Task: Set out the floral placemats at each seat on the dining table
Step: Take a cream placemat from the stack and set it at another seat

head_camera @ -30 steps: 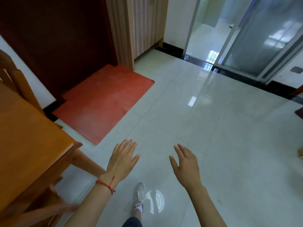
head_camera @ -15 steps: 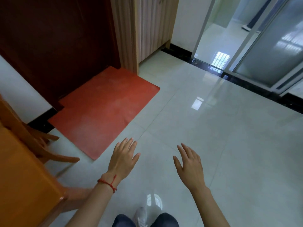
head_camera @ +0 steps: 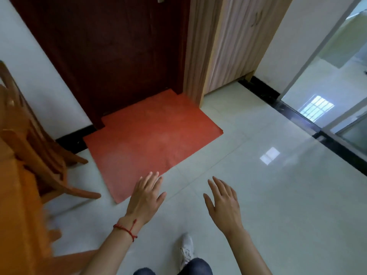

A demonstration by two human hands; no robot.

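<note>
Both hands are empty: the left hand [head_camera: 147, 197] and right hand [head_camera: 224, 203] hover palm-down over the tiled floor [head_camera: 278, 205], fingers straight and relaxed. No floral placemats are in view, so locate them first. The dining table [head_camera: 14, 215] edge lies at far left (blurred). A wooden chair [head_camera: 35, 151] beside it and the red doormat [head_camera: 151, 143] ahead may obstruct walking.

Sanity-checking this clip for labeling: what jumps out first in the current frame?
The orange-red floor mat dominates the centre, lying on pale glossy tiles in front of a dark brown door. Below it both hands hover empty with straight fingers, the left hand, with a red string bracelet on its wrist, and the right hand. A blurred wooden chair and table edge fill the left side; no placemats show.
</note>
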